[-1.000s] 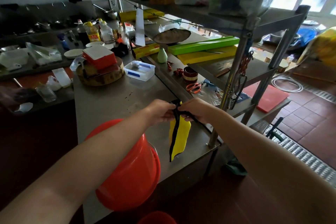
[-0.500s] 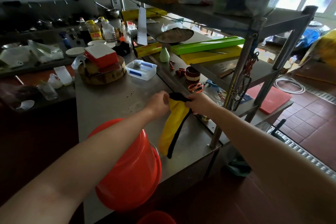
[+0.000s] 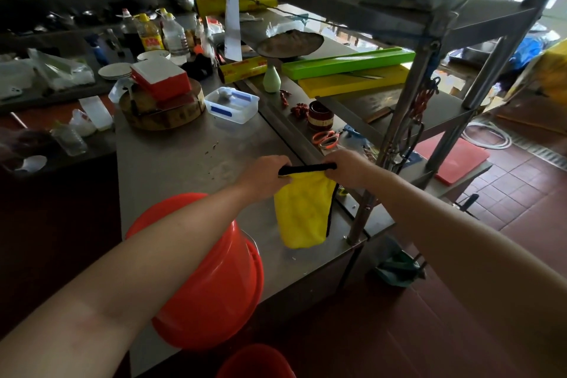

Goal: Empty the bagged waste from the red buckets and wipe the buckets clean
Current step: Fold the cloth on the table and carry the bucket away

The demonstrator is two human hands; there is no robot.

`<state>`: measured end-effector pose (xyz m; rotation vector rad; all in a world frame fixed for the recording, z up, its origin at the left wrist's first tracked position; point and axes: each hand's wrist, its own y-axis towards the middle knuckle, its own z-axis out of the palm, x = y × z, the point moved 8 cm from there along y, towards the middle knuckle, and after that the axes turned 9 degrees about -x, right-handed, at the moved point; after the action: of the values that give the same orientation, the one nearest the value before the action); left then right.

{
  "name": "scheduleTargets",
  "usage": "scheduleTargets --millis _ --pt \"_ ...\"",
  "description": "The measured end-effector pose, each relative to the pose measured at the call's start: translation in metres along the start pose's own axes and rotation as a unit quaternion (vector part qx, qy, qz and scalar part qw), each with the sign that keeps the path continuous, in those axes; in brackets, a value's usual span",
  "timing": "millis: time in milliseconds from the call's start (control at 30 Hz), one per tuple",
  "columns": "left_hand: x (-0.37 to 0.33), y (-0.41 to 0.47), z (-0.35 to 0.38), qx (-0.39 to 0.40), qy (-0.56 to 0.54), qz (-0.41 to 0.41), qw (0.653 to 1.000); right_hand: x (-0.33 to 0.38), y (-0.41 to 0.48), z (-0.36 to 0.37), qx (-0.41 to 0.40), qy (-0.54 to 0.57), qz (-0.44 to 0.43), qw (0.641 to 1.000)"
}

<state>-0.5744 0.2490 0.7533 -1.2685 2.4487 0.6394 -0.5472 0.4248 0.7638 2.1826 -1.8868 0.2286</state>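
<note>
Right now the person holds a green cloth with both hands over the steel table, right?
The cloth is yellow, not green. The head view shows the left hand and right hand both gripping its black top edge over the steel table.

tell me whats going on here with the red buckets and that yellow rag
A person holds a yellow cloth by its black-trimmed top edge, left hand and right hand each pinching one end, so it hangs over the steel table. A red bucket sits on the table's near corner, apparently upside down, and the cloth is not touching it. A second red bucket shows at the bottom edge.
</note>
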Motion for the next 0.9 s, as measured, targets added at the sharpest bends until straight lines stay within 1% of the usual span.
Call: scheduleTargets --millis 67,233,300,400,467,500,567,633,700,767,900 --pt "0.002 0.006 0.006 -0.004 0.021 -0.015 1.000 -0.007 0.005 0.009 -0.024 -0.021 0.003 0.999" --pt "0.013 0.023 0.016 -0.016 0.042 -0.059 0.997 -0.027 0.024 0.024 -0.089 0.011 0.028 0.996" --pt "0.016 0.026 0.015 -0.038 0.053 -0.069 0.995 -0.027 0.030 0.026 -0.122 0.043 0.012 0.992" --pt "0.018 0.017 0.016 -0.097 0.046 -0.080 0.991 -0.026 0.024 0.028 -0.174 0.084 -0.014 0.981" --pt "0.018 0.001 0.027 -0.107 0.027 -0.101 0.989 -0.029 0.010 0.038 -0.176 0.126 -0.025 0.976" --pt "0.020 -0.009 0.041 -0.086 0.025 -0.115 0.989 -0.031 0.001 0.050 -0.160 0.141 -0.031 0.976" --pt "0.024 -0.035 0.078 -0.007 0.039 -0.138 0.990 -0.039 -0.020 0.084 -0.103 0.135 -0.034 0.985" --pt "0.032 -0.068 0.116 0.069 0.040 -0.171 0.982 -0.046 -0.044 0.124 -0.035 0.117 -0.024 0.992" --pt "0.040 -0.101 0.152 0.132 0.032 -0.202 0.970 -0.051 -0.066 0.165 0.035 0.119 -0.009 0.992" --pt "0.046 -0.127 0.180 0.173 0.030 -0.222 0.959 -0.056 -0.083 0.198 0.099 0.107 0.006 0.989" --pt "0.054 -0.169 0.226 0.227 0.026 -0.245 0.942 -0.062 -0.109 0.248 0.194 0.087 0.011 0.977"
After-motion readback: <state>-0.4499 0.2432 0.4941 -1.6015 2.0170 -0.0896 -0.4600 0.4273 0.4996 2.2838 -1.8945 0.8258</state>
